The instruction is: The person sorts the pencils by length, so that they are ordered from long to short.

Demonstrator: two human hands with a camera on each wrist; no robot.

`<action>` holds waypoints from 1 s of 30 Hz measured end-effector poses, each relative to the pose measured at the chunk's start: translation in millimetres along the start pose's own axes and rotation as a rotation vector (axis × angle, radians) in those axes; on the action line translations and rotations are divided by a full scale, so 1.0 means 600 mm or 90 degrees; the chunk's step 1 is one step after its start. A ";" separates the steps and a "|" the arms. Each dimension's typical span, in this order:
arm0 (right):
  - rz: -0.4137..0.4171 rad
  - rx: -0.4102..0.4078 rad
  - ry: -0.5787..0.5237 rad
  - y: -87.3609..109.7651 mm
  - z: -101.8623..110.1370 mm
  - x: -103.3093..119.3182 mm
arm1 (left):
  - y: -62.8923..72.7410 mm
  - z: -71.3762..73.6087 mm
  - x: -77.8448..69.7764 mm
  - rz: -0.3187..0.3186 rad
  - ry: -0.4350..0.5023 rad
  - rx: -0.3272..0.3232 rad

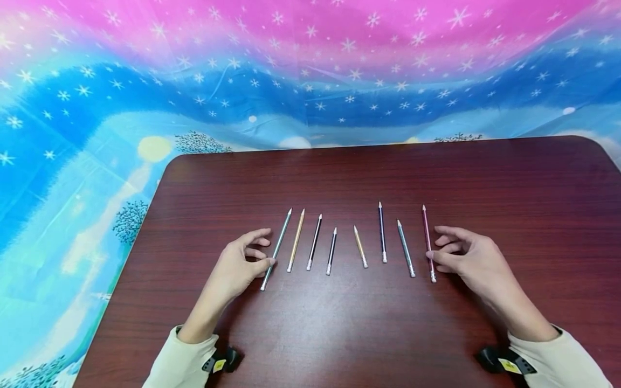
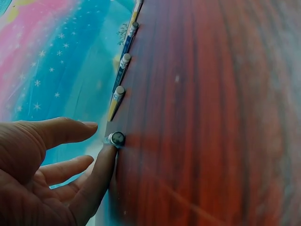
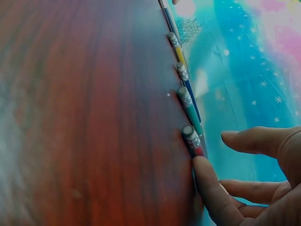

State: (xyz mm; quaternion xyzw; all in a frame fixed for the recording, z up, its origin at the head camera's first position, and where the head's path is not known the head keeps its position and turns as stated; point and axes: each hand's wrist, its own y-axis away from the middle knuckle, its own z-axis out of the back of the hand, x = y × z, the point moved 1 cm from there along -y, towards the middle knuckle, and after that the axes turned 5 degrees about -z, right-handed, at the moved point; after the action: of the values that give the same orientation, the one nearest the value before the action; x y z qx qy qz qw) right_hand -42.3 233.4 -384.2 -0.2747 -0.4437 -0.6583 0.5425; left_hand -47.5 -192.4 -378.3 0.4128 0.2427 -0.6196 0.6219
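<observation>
A row of pencils with white eraser ends lies fanned out on the dark wood table, tips pointing away from me. My left hand (image 1: 236,268) is beside the leftmost one, a long green pencil (image 1: 280,241). One digit touches it near its eraser end (image 2: 117,138) in the left wrist view, the other fingers loosely bent and apart from it. At the other end of the row, my right hand (image 1: 477,264) is by a dark red pencil (image 1: 427,231). A single fingertip (image 3: 202,165) meets that pencil below its eraser end in the right wrist view.
Between the hands lie a long gold pencil (image 1: 296,240), a black pencil (image 1: 314,242), a shorter dark one (image 1: 332,251), a short gold one (image 1: 360,246), a dark blue one (image 1: 382,231) and a teal one (image 1: 406,248). A snowflake-patterned cloth (image 1: 310,70) hangs behind the table (image 1: 339,334).
</observation>
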 end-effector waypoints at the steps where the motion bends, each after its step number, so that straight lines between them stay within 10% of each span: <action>1: 0.001 -0.003 0.002 0.000 -0.001 0.000 | -0.001 -0.001 0.000 -0.002 -0.014 -0.003; 30: 0.047 -0.063 0.176 -0.009 -0.014 0.009 | -0.015 -0.024 -0.010 0.002 -0.096 -0.033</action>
State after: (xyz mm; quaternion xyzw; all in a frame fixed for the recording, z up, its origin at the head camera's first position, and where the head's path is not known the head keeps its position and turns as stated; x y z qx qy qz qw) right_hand -47.8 223.3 -385.1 -0.2238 -0.3218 -0.6906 0.6078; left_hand -54.2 -176.3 -382.9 0.3491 0.2102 -0.6413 0.6501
